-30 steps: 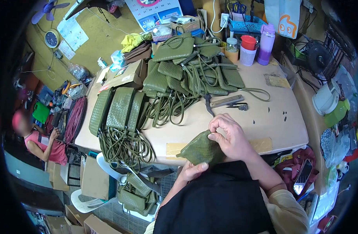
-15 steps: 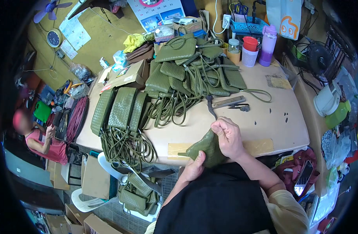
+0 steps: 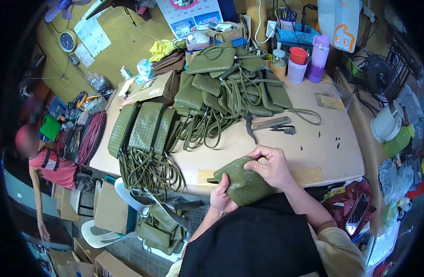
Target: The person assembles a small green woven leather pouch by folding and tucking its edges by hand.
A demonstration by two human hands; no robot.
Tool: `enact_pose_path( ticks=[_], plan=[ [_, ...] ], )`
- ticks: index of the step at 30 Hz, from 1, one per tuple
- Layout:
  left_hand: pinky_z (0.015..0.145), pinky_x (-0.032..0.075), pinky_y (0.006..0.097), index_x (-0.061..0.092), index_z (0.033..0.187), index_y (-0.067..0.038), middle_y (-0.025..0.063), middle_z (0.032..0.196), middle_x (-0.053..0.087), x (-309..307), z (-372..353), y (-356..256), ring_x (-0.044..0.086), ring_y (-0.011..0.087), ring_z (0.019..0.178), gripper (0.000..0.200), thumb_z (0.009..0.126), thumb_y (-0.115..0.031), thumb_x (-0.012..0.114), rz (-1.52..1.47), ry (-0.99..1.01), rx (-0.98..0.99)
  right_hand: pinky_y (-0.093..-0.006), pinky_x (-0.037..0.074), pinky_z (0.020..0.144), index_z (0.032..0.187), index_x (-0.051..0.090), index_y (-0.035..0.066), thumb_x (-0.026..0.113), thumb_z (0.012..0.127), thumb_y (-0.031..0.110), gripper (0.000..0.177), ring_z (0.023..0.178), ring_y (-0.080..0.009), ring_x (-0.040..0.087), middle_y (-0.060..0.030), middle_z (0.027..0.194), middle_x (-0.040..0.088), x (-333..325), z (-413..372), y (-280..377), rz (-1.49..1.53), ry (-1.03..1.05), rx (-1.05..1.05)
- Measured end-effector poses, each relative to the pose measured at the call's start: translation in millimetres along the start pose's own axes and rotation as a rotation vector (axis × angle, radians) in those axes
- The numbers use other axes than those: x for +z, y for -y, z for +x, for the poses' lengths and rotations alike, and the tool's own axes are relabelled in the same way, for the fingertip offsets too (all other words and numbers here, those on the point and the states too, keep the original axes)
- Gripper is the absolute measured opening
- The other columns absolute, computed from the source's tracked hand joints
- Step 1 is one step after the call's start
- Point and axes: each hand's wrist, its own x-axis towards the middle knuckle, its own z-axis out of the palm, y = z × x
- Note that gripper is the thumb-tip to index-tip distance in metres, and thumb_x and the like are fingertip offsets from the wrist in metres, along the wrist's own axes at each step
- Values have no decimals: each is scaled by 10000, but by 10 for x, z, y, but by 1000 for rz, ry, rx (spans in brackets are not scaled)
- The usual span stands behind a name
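Note:
An olive-green woven pouch (image 3: 249, 185) is held in front of my body, by the table's near edge. My left hand (image 3: 222, 197) grips its left side, thumb on top and fingers underneath. With thumb and bent fingers, my right hand (image 3: 273, 167) pinches the upper right edge. A short tab sticks out at the pouch's left end. Beyond my hands lie a dark curved tool (image 3: 250, 129), a bar-shaped tool (image 3: 271, 122) and a small black item (image 3: 285, 130). Farther back is a heap of similar green pouches (image 3: 213, 60) with wrist straps.
To the left, a row of green pouches (image 3: 146, 125) has straps (image 3: 149, 171) hanging over the table edge. Bottles and cups, including a purple bottle (image 3: 318, 59), stand at the back right. More pouches rest on a chair (image 3: 162, 226). Another person (image 3: 52, 168) is at far left.
The pouch has turned and now shows more of its broad woven face. My right hand has shifted slightly right and down along its edge. The other person's raised hand has dropped.

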Motion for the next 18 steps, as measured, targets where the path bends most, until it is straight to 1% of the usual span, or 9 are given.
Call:
enact_pose_path(
  ticks=[4,6,7,9,10,12,15,16,18],
  plan=[
    [1072,320,528,341,1403,-34,174,1410,406,-99,13,28,407,341,1294,628,954,-461,437,-199,115,40,-251,461,659,760,608,-23,749,777,70,170,703,-72,546,-45,771,644,50,-12,-69,59,14,114],
    [1073,318,523,336,1408,-41,166,1408,411,-100,-10,-12,414,335,1289,618,960,-458,424,-81,55,49,-252,440,616,722,570,-10,731,797,72,195,676,-64,514,-28,721,611,81,-27,-110,-52,-50,-93],
    [1073,318,523,336,1408,-41,166,1408,411,-95,-11,-36,414,335,1289,618,960,-458,424,-81,57,52,-252,440,616,722,570,-10,731,797,72,195,676,-64,514,-28,721,611,61,-14,-122,-53,-47,-95],
    [1100,301,464,320,1416,-45,141,1416,405,-71,-23,-99,399,287,1307,639,963,-490,391,234,-95,-21,-290,423,580,684,517,-3,679,850,123,264,603,-127,505,-68,669,567,30,23,-135,16,22,35],
    [1100,301,464,320,1416,-45,141,1416,405,-22,-20,-98,399,287,1307,639,963,-490,391,236,-94,-16,-290,423,580,684,517,-3,679,850,123,264,603,-127,505,-68,669,567,27,51,-92,17,26,31],
    [1095,314,447,319,1415,-45,134,1411,411,96,-41,-61,409,275,1300,642,966,-501,370,331,-160,0,-342,403,554,707,494,-5,624,893,182,295,545,-239,464,-118,646,505,25,88,39,-304,-10,-220],
    [1084,327,463,320,1415,-47,140,1413,409,-11,-79,-70,408,287,1301,632,969,-492,370,170,-90,19,-378,390,552,735,490,-1,584,920,252,327,559,-316,452,-153,645,470,-28,126,52,-334,107,-270],
    [1083,327,469,321,1415,-49,143,1414,408,-31,-89,-87,404,291,1304,628,969,-488,372,89,-44,19,-378,390,552,735,490,-1,584,920,252,327,559,-316,452,-153,645,470,-35,110,16,-332,114,-275],
    [1083,325,477,321,1415,-49,147,1414,407,21,-73,-86,399,296,1307,630,968,-489,376,143,-98,23,-373,397,565,761,503,6,587,917,300,344,586,-301,485,-156,672,506,-36,57,-112,-329,127,-129]
  ],
)
